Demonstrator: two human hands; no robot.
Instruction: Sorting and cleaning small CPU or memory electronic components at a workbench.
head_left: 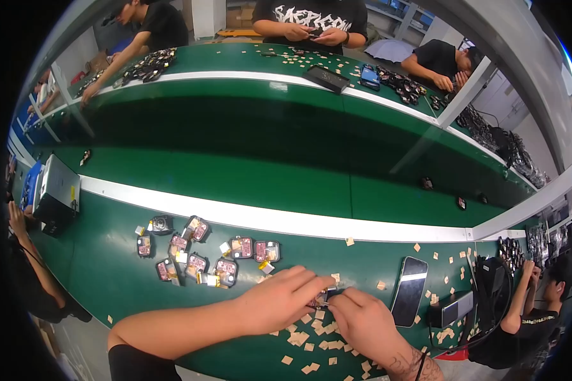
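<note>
Both of my hands meet over the green bench, just in front of a scatter of small tan square pieces [297,338]. My left hand [286,293] has its fingers closed on a small electronic device [322,298], mostly hidden by the fingers. From the other side my right hand [363,317] pinches at the same spot; what lies between its fingertips is too small and covered to name. To the left lie several small dark device cases [226,271] with reddish circuit boards showing, some with silvery battery pouches [266,267] beside them.
A smartphone [410,291] lies right of my right hand, with a grey box-shaped device [452,310] and black cable beyond. A white rail [267,213] crosses behind the work area. A metal box [57,193] stands at far left. Several people work around the benches.
</note>
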